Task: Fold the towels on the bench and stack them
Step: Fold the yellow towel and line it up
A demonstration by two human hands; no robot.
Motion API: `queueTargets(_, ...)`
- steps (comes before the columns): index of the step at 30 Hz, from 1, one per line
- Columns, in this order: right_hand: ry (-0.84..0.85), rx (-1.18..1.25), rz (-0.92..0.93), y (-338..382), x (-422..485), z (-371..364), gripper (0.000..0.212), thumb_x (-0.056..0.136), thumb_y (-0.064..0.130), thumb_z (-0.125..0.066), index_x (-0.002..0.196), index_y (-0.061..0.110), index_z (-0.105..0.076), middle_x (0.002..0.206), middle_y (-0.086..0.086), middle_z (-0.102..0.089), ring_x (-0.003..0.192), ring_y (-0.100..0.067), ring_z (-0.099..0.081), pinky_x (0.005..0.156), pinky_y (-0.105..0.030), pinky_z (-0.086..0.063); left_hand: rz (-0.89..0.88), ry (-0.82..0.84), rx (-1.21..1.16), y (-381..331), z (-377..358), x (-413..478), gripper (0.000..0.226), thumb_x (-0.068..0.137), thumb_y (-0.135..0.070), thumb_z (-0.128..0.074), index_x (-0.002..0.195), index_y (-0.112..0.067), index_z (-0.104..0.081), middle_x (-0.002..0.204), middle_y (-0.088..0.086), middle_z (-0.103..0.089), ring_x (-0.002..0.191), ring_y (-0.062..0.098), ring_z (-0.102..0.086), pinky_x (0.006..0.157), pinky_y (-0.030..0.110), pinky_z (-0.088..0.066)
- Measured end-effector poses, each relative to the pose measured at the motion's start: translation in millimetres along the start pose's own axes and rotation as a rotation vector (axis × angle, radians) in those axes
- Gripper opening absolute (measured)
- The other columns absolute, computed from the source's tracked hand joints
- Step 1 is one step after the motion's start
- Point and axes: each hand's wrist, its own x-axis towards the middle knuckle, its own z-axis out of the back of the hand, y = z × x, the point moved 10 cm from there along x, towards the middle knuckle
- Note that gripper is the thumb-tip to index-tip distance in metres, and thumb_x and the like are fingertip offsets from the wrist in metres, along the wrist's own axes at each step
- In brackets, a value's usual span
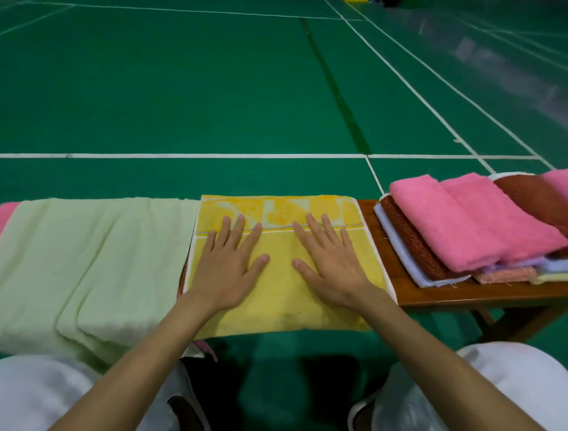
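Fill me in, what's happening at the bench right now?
A person's left hand and right hand lie flat, fingers straight, on a yellow towel laid across the wooden bench. A pale green towel lies loosely spread to its left. To the right sits a stack of folded towels, with pink ones on top.

Green court floor [184,92] with white lines [184,156], a dark seam [335,89], perhaps yellow gear [356,1] far off

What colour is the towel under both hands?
The towel is yellow, with a patterned band along its far edge; head view.
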Motion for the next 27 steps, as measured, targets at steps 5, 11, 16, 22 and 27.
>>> queueTargets(5,0.008,-0.031,-0.142,-39,-5,-7,0.072,0.099,0.068,-0.007,0.163,0.038,0.007,0.171,0.006,0.018,0.156,-0.021,0.022,0.126,-0.053,0.009,0.005,-0.029,0.039,12,-1,3,0.080,0.093,-0.074,-0.001,0.164,-0.038,-0.001,0.172,-0.004,0.011,0.158,0.020,0.018,0.129,0.045,0.004)
queueTargets(11,-0.062,-0.045,-0.296,-72,-15,1,0.077,0.097,0.068,-0.008,0.164,0.032,0.000,0.172,0.001,0.009,0.158,-0.024,0.013,0.126,-0.053,0.003,0.064,-0.042,0.053,33,1,1,0.081,0.094,-0.075,-0.003,0.164,-0.035,0.006,0.171,-0.003,0.016,0.157,0.017,0.022,0.129,0.045,0.005)
queueTargets(16,-0.067,-0.033,-0.296,-71,-17,3,0.070,0.104,0.061,-0.019,0.165,0.030,-0.001,0.172,0.001,0.010,0.158,-0.024,0.013,0.126,-0.052,0.002,0.060,-0.046,0.034,31,3,-1,0.081,0.095,-0.074,-0.005,0.164,-0.033,0.005,0.171,-0.003,0.015,0.157,0.017,0.022,0.129,0.045,0.006)
queueTargets(22,-0.165,0.141,-0.307,-75,-20,15,0.066,0.106,0.052,-0.031,0.162,0.020,-0.022,0.171,-0.007,-0.013,0.158,-0.027,-0.007,0.127,-0.050,-0.008,0.114,-0.228,-0.412,42,33,-12,0.072,0.095,-0.063,-0.037,0.150,-0.018,-0.049,0.162,0.005,-0.038,0.152,0.023,-0.027,0.122,0.041,-0.024)
queueTargets(27,-0.482,0.089,-0.478,-86,-37,52,0.037,0.097,0.025,-0.059,0.124,0.002,-0.053,0.125,-0.022,-0.054,0.114,-0.041,-0.048,0.094,-0.053,-0.041,0.303,-0.361,-0.189,62,51,-32,0.045,0.092,-0.038,-0.064,0.124,-0.007,-0.059,0.123,0.015,-0.058,0.114,0.037,-0.050,0.089,0.048,-0.045)
